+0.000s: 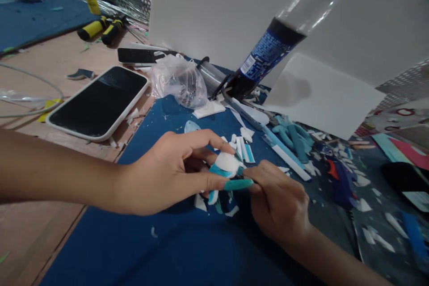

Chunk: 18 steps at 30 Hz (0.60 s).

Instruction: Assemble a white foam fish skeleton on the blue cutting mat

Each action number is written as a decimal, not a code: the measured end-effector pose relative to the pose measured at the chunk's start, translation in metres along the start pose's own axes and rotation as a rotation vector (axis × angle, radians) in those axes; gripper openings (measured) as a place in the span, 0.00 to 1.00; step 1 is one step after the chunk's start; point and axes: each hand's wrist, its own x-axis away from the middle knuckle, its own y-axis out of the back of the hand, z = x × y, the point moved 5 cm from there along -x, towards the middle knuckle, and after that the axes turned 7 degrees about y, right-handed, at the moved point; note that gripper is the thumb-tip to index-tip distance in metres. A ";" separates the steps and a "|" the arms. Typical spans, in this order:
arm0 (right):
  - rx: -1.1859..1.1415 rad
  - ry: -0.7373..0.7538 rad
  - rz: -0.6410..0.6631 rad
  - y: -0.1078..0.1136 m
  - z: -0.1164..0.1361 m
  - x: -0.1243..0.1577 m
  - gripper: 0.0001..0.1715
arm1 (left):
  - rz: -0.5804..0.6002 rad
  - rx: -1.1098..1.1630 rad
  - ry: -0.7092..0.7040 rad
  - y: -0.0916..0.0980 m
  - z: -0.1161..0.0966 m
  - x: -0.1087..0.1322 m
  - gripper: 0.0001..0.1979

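Observation:
Between the thumb and fingers of my left hand (170, 172) is a small rounded white-and-blue piece (226, 163); its material is unclear. My right hand (279, 196) is closed against the piece's right side. A thin dark sliver shows at its fingertips, but the fingers hide what it belongs to. Below and behind the hands, white and blue scraps (246, 149) lie on a dark blue mat (140, 246). A curved white-and-blue offcut (213, 196) sits just under my left thumb.
A phone (100, 103) lies to the left, near a plastic bag (179, 80). Behind the mat a cola bottle (268, 51) stands by a white board (214, 13). Teal-handled scissors (295, 138), a blue-and-white strip (288, 156) and a glue gun (342, 183) are on the right.

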 end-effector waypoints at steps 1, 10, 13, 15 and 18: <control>0.004 -0.004 -0.004 0.000 -0.001 0.000 0.29 | 0.004 0.014 0.002 0.000 0.000 0.000 0.13; -0.034 -0.063 -0.003 -0.005 0.000 -0.003 0.24 | -0.076 0.047 0.013 0.001 0.002 -0.002 0.14; -0.041 -0.068 0.007 -0.006 0.001 -0.003 0.22 | -0.074 0.032 0.006 0.001 0.001 -0.002 0.14; -0.036 -0.069 0.013 -0.006 0.001 -0.004 0.21 | -0.071 0.032 0.009 0.002 0.001 -0.002 0.14; -0.019 -0.072 0.024 -0.006 0.001 -0.005 0.22 | -0.081 0.042 0.019 0.002 0.002 -0.003 0.13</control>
